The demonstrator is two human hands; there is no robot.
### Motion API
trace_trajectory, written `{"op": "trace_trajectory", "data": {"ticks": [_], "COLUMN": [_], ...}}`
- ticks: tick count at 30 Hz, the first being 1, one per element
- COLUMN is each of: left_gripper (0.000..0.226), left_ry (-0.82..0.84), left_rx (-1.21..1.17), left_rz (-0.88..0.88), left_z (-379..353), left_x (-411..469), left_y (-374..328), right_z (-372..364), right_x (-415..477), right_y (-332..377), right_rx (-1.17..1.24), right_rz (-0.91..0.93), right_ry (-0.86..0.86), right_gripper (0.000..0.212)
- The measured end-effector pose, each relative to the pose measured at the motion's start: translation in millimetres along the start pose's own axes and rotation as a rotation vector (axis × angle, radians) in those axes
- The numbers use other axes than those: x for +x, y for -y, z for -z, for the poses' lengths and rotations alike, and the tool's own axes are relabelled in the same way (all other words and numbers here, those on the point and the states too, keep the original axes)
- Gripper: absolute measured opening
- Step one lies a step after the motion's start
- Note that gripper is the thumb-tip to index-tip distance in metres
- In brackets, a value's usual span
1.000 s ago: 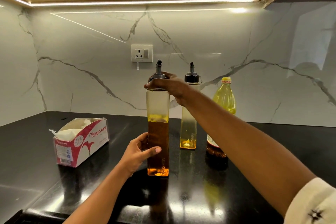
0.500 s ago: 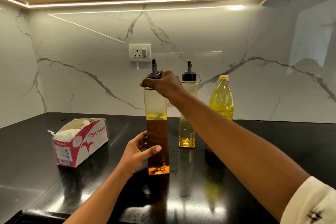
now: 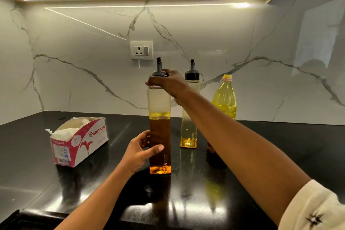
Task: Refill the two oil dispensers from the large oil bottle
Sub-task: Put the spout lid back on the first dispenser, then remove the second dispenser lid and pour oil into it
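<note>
A tall clear oil dispenser (image 3: 160, 106) stands upright on the black counter, about half full of amber oil. My left hand (image 3: 140, 150) grips its lower body. My right hand (image 3: 169, 83) is closed around its black spout cap (image 3: 158, 69). Behind it to the right stands a second dispenser (image 3: 190, 117), nearly empty, with its black cap on. The large oil bottle (image 3: 225, 97), yellow with a yellow cap, stands at the back right; my right forearm hides its lower part.
An open Origami tissue box (image 3: 80, 141) lies on the counter (image 3: 280, 145) to the left. A wall socket (image 3: 141, 50) sits on the marble backsplash behind the dispensers. A lit cabinet hangs overhead.
My right hand has turned slightly on the cap; the near dispenser and my left hand stay in place. The camera view shifted a little.
</note>
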State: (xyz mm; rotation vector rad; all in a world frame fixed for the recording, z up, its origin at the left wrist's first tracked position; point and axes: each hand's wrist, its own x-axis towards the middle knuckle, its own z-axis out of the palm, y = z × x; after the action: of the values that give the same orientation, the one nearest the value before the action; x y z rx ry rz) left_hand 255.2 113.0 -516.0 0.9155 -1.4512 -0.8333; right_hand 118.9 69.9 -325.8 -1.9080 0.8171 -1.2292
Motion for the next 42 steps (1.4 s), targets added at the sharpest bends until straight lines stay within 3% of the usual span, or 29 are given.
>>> {"op": "trace_trajectory", "data": {"ticks": [3, 7, 11, 14, 23, 34, 36, 38, 40, 42], "left_gripper": [0.086, 0.088, 0.095, 0.095, 0.069, 0.062, 0.062, 0.063, 0.057, 0.044], "left_ry": [0.026, 0.064, 0.101, 0.114, -0.014, -0.217, -0.227, -0.337, -0.582, -0.642], "left_rx": [-0.041, -0.076, -0.087, -0.061, -0.095, -0.091, -0.043, 0.152, 0.407, 0.478], "left_rz": [0.049, 0.117, 0.181, 0.186, 0.181, 0.225, 0.227, 0.133, -0.067, -0.294], "left_z": [0.1, 0.5, 7.8, 12.4, 24.7, 43.0, 41.9, 38.3, 33.5, 22.2], "left_x": [-3.9, -10.4, -13.8, -13.5, 8.1, 44.8, 43.6, 40.3, 32.8, 22.0], "left_y": [-2.1, -7.4, -3.8, -1.9, 15.2, 37.1, 34.0, 23.6, 9.7, -5.9], "right_z": [2.5, 15.5, 21.1, 8.7, -25.2, -53.5, -49.8, -41.4, -29.0, -14.7], "right_x": [-8.8, -42.4, -97.4, -126.2, -95.8, -42.5, -46.9, -57.2, -71.5, -83.4], "right_y": [2.3, -24.3, -96.1, -134.9, -162.6, -177.1, -176.9, -173.2, -165.4, -158.2], "right_rx": [-0.07, 0.12, 0.019, 0.06, -0.003, -0.094, -0.202, -0.272, -0.322, -0.333], "right_rz": [0.022, -0.011, -0.207, -0.323, -0.301, -0.335, -0.315, -0.259, -0.176, -0.16], "right_ry": [0.07, 0.138, 0.207, 0.319, 0.213, 0.159, 0.097, -0.064, -0.243, -0.382], "right_gripper": [0.041, 0.066, 0.076, 0.076, 0.074, 0.072, 0.065, 0.043, 0.021, 0.018]}}
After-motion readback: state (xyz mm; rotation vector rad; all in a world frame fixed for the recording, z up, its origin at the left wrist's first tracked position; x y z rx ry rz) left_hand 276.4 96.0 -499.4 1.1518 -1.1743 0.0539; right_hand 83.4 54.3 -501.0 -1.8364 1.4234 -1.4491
